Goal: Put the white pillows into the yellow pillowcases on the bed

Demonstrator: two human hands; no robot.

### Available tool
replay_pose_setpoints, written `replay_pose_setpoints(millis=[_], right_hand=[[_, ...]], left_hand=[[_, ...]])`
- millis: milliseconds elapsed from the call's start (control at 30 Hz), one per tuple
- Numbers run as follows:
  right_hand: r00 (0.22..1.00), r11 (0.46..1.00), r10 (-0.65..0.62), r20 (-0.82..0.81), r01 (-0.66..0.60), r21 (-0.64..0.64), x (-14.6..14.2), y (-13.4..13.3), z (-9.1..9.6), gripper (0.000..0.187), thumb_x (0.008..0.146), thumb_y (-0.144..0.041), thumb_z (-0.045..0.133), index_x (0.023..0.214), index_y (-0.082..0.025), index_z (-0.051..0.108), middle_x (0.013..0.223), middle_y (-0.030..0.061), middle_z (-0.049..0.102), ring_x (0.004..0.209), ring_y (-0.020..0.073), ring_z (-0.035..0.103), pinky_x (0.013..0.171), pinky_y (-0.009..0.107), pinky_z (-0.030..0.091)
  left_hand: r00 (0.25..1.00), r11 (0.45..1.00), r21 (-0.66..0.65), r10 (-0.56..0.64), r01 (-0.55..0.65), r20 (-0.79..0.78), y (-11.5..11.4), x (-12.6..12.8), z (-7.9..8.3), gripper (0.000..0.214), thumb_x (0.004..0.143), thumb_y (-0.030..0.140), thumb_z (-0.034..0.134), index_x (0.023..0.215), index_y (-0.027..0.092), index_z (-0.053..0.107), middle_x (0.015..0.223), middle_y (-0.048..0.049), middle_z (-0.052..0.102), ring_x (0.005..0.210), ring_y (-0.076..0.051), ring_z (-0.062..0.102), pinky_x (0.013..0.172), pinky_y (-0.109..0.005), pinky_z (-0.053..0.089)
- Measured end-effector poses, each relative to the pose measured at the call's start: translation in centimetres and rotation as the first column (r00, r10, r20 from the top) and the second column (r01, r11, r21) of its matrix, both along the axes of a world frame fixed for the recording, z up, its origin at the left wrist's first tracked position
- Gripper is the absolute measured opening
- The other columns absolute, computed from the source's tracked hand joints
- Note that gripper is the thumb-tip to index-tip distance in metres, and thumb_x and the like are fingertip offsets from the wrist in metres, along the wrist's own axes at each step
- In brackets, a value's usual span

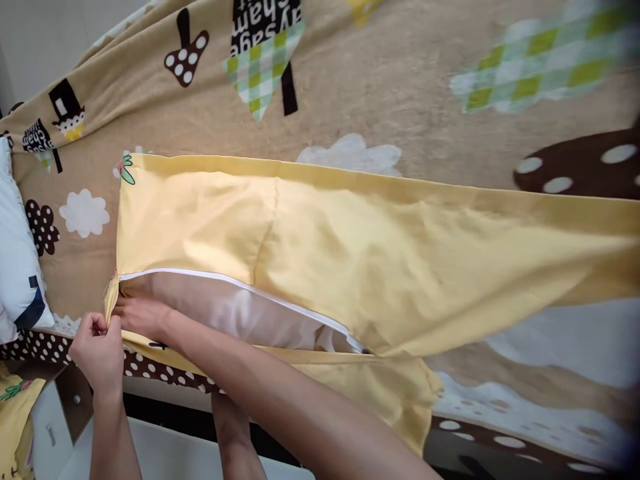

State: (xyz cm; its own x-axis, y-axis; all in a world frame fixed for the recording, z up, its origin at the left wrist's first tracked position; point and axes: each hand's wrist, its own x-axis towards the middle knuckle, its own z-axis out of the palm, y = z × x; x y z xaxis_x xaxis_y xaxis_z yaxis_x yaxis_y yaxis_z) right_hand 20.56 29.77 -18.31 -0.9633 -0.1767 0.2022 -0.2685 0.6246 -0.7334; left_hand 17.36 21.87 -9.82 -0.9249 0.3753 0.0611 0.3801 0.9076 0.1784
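Note:
A long yellow pillowcase (380,260) lies across a bed, its zip edge open along the near side, showing white lining. My right hand (137,315) reaches inside that opening at the case's left corner; its fingers are hidden by cloth. My left hand (97,350) is closed in a pinch on the outside of the same corner of the yellow cloth.
A tan blanket (400,87) printed with mushrooms, clouds and checked shapes covers the bed. A white pillow (17,267) lies at the far left. More yellow cloth (15,413) sits at the bottom left. The bed's near edge runs along the bottom, with white furniture below it.

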Motion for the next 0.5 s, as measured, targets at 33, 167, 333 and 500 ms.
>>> replay_pose_setpoints(millis=[33, 167, 333, 500], right_hand=[[0.999, 1.0, -0.014, 0.041, 0.014, -0.008, -0.7, -0.2, -0.4, 0.023, 0.094, -0.02, 0.046, 0.097, -0.018, 0.069, 0.108, 0.0044, 0.069, 0.11, 0.0192, 0.055, 0.099, 0.035, 0.037], [0.964, 0.985, -0.17, 0.203, 0.174, -0.002, -1.0, 0.3, -3.5, 0.029, 0.094, -0.016, 0.042, 0.11, -0.012, 0.066, 0.124, 0.0104, 0.063, 0.121, 0.023, 0.049, 0.104, 0.038, 0.034], [0.936, 0.965, -0.252, 0.245, 0.264, -0.015, -0.5, 1.1, -4.6, 0.035, 0.096, -0.017, 0.037, 0.095, -0.011, 0.071, 0.105, 0.0134, 0.07, 0.108, 0.0274, 0.056, 0.093, 0.041, 0.04], [0.902, 0.926, -0.372, 0.217, 0.375, 0.03, -2.1, -0.2, -3.3, 0.035, 0.092, -0.014, 0.043, 0.123, -0.012, 0.058, 0.13, 0.0162, 0.058, 0.119, 0.0302, 0.05, 0.1, 0.045, 0.036]], left_hand=[[1.0, 1.0, 0.008, 0.007, -0.007, 0.006, 0.0, 0.1, -0.1, 0.018, 0.064, 0.019, 0.055, 0.056, 0.021, 0.039, 0.053, 0.008, 0.036, 0.05, -0.009, 0.035, 0.054, -0.023, 0.03], [1.0, 1.0, -0.003, 0.005, -0.005, 0.009, 0.3, 0.2, 0.0, 0.018, 0.064, 0.019, 0.055, 0.057, 0.021, 0.039, 0.054, 0.008, 0.035, 0.051, -0.009, 0.035, 0.055, -0.023, 0.03], [1.0, 0.999, -0.041, -0.021, 0.021, -0.015, 0.8, 0.1, 0.4, 0.019, 0.064, 0.019, 0.055, 0.056, 0.021, 0.038, 0.053, 0.008, 0.033, 0.051, -0.009, 0.033, 0.055, -0.023, 0.03], [0.998, 0.997, -0.05, -0.058, 0.058, -0.006, 0.9, 0.1, 0.4, 0.019, 0.065, 0.02, 0.055, 0.056, 0.021, 0.038, 0.053, 0.0078, 0.034, 0.051, -0.009, 0.034, 0.056, -0.023, 0.03]])
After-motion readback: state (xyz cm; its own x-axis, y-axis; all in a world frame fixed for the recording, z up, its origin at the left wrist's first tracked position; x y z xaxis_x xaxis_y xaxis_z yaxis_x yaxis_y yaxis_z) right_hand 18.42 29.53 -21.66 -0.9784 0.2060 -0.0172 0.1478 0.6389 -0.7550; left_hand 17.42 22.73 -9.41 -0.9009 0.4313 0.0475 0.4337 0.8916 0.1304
